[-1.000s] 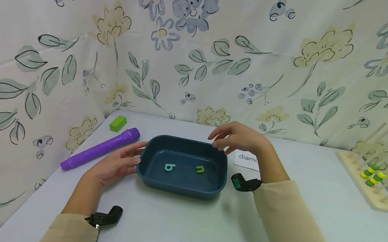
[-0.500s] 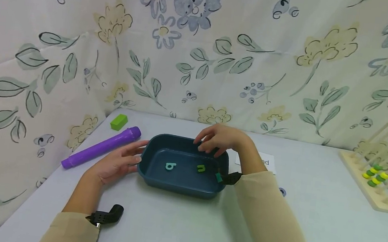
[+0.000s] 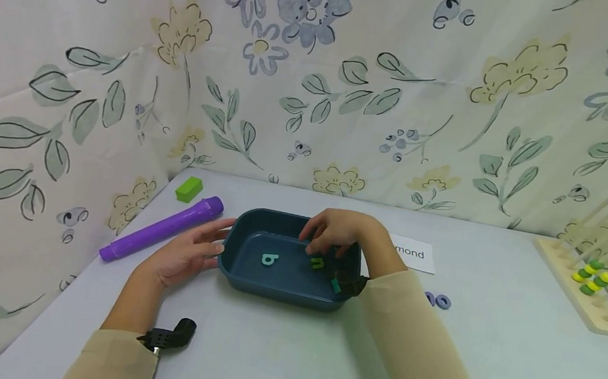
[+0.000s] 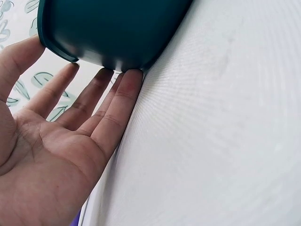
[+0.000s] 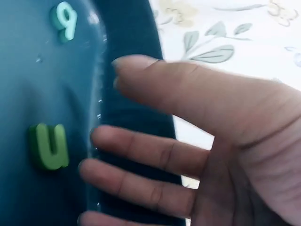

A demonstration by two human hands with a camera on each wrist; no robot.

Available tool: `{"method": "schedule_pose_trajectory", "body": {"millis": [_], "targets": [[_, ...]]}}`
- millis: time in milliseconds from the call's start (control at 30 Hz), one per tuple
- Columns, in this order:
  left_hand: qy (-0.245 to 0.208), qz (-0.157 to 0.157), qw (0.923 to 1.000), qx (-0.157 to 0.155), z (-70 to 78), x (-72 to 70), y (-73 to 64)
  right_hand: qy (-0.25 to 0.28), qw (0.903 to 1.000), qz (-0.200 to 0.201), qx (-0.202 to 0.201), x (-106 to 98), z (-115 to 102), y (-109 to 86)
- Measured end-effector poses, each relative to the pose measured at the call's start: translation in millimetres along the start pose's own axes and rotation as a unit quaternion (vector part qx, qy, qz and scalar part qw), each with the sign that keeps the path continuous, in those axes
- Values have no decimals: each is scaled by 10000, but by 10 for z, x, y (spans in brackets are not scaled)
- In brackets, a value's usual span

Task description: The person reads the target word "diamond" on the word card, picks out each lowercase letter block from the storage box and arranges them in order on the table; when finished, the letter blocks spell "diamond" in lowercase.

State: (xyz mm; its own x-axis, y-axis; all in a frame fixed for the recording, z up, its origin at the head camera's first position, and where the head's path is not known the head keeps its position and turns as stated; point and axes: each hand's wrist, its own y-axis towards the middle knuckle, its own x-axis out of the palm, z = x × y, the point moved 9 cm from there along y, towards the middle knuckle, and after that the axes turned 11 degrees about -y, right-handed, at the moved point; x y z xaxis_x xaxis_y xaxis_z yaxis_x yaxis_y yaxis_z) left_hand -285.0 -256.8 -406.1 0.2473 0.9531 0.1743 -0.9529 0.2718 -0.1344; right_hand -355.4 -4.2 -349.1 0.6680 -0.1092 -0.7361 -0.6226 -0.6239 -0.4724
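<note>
A dark blue tray (image 3: 282, 293) rests on the white table. In it lie a mint letter (image 3: 269, 260) with a round loop and a green letter (image 3: 317, 263) shaped like a u or n. My left hand (image 3: 188, 257) is at the tray's left side; in the left wrist view its extended fingertips touch the tray's outer wall (image 4: 113, 33). Over the right half of the tray is my right hand (image 3: 336, 228), fingers loosely bent, holding nothing. In the right wrist view, its thumb and fingers (image 5: 155, 150) are apart, close beside the green letter (image 5: 49, 147).
A purple tube (image 3: 160, 230) and a green block (image 3: 189, 189) lie left of the tray. To the right are a white card (image 3: 414, 254) reading "mond", partly hidden, small purple rings (image 3: 443, 302), and a wooden peg rack (image 3: 577, 286) with green and yellow beads.
My right hand has moved left and down from the tray's back right rim to inside the tray, above the green letter. The card and purple rings have come into fuller view. My left hand stays put.
</note>
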Motion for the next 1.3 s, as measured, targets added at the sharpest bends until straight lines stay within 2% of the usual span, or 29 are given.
{"method": "schedule_pose_trajectory", "body": {"millis": [200, 500, 733, 867, 967, 1033, 1133, 1233, 1300], "targets": [[-44, -36, 10000, 0, 4, 2, 7, -196, 9995, -91, 226, 92, 70, 40], [-22, -31, 10000, 40, -9, -44, 6, -695, 9963, -188, 477, 200, 7, 76], [25, -23, 10000, 46, -28, -58, -1, -807, 9964, -264, 64, 230, -74, 153], [51, -13, 10000, 39, -31, -47, -3, -548, 9975, -188, -407, 213, -120, 179], [14, -19, 10000, 28, -24, -26, 0, -409, 9972, 23, -621, 168, -137, 180], [-34, -27, 10000, 10, -20, -14, 4, -494, 9973, 199, -502, 135, -117, 171], [-101, -28, 9999, -5, -8, 1, 8, -774, 9963, 356, -66, 105, -72, 146], [-128, -34, 9999, 2, 7, 12, 4, -1029, 9935, 287, 398, 116, -35, 112], [-122, -50, 9999, 6, 10, 15, 2, -1078, 9924, 167, 572, 141, -24, 104]]}}
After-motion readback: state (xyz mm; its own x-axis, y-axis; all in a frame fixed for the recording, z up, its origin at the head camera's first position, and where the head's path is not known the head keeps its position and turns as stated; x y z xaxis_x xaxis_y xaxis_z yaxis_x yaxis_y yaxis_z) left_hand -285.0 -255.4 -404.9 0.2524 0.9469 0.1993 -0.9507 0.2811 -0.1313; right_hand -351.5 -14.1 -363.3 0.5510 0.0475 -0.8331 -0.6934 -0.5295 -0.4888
